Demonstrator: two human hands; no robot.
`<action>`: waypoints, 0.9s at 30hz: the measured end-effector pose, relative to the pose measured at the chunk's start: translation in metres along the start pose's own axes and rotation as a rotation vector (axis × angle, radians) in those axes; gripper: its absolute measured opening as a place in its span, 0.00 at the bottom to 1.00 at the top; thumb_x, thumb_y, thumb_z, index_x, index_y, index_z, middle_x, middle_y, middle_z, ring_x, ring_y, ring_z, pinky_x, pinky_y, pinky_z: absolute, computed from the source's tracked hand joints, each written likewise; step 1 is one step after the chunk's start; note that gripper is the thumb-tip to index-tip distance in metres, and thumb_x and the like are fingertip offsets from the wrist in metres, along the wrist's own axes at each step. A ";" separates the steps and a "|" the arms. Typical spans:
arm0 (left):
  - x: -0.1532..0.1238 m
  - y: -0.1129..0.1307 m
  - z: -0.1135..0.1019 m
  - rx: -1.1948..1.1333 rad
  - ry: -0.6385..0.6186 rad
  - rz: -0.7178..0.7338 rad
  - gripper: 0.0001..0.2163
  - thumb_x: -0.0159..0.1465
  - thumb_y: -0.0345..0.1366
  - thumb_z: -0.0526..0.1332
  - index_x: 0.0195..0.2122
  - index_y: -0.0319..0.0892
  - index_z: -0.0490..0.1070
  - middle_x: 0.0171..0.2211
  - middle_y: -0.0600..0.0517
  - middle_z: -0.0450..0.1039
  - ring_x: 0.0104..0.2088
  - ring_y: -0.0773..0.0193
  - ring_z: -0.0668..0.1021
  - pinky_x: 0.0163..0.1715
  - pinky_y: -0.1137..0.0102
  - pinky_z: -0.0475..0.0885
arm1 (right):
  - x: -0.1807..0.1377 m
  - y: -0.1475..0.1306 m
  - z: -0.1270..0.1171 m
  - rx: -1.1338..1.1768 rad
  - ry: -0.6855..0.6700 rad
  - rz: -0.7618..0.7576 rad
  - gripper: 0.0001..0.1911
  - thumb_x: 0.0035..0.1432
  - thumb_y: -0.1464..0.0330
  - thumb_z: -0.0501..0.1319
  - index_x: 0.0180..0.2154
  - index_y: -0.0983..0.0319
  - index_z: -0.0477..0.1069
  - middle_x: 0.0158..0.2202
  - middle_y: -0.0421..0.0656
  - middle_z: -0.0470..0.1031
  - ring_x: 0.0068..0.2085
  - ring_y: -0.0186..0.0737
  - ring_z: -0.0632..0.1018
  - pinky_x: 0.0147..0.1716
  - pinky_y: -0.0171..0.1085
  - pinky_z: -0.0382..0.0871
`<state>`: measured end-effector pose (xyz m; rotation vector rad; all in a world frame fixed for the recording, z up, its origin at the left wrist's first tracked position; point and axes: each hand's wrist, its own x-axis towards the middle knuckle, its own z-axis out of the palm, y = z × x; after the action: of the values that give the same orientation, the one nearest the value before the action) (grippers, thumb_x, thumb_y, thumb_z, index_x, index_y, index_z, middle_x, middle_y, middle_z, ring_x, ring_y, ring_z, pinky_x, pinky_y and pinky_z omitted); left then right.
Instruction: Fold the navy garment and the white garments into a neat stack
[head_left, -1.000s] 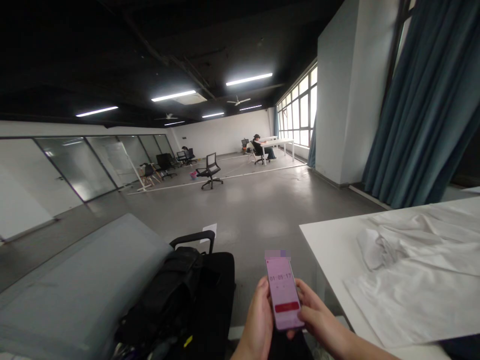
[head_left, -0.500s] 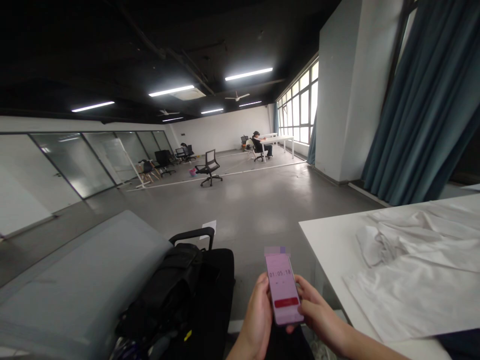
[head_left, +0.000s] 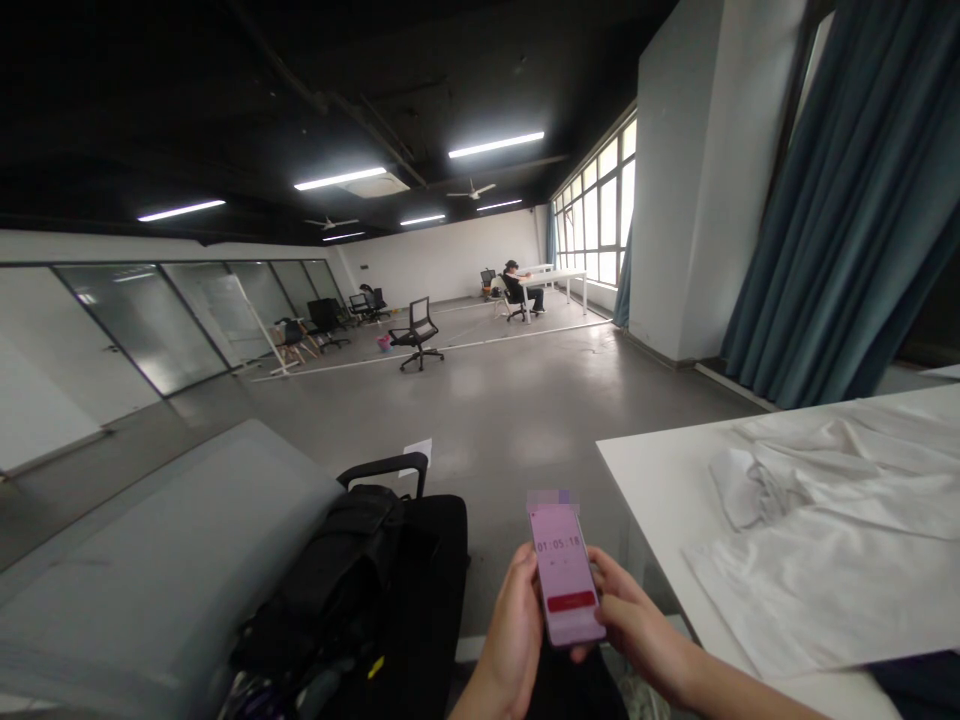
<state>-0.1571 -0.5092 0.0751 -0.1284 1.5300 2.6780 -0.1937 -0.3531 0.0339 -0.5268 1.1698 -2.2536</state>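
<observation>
A smartphone [head_left: 564, 575] is held upright between both hands at the bottom centre. Its pinkish screen shows "01:05:18" and a red bar near the lower end; the top edge is blurred out. My left hand [head_left: 517, 620] is closed along the phone's left side. On the right side, my right hand [head_left: 626, 610] grips it, the thumb at the lower right corner of the screen. Parts of the fingers are hidden behind the phone.
At right stands a white table [head_left: 645, 470] with a crumpled white cloth [head_left: 817, 540] on it. A black bag [head_left: 330, 570] lies on a black chair [head_left: 439, 540] at left, beside a grey panel [head_left: 172, 540]. Farther off, a person [head_left: 517, 290] sits at a table.
Almost nothing differs. The view has shifted very slightly; both hands keep the phone in the same position.
</observation>
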 end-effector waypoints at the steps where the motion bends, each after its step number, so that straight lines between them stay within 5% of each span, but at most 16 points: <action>1: 0.000 0.000 0.000 -0.002 -0.001 -0.002 0.19 0.68 0.51 0.61 0.53 0.44 0.74 0.49 0.47 0.80 0.54 0.49 0.77 0.53 0.60 0.68 | 0.000 0.000 0.000 0.000 0.002 -0.001 0.32 0.49 0.75 0.57 0.58 0.56 0.67 0.49 0.45 0.79 0.43 0.48 0.81 0.37 0.45 0.78; 27: 0.002 0.000 -0.002 0.030 0.007 0.030 0.19 0.68 0.50 0.63 0.52 0.43 0.75 0.49 0.47 0.79 0.57 0.48 0.75 0.57 0.58 0.66 | -0.002 -0.004 0.003 0.032 0.043 0.046 0.31 0.49 0.71 0.58 0.57 0.55 0.69 0.49 0.45 0.80 0.42 0.48 0.81 0.37 0.45 0.78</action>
<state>-0.1586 -0.5109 0.0740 -0.1149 1.5855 2.6786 -0.1918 -0.3520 0.0383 -0.4363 1.1537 -2.2504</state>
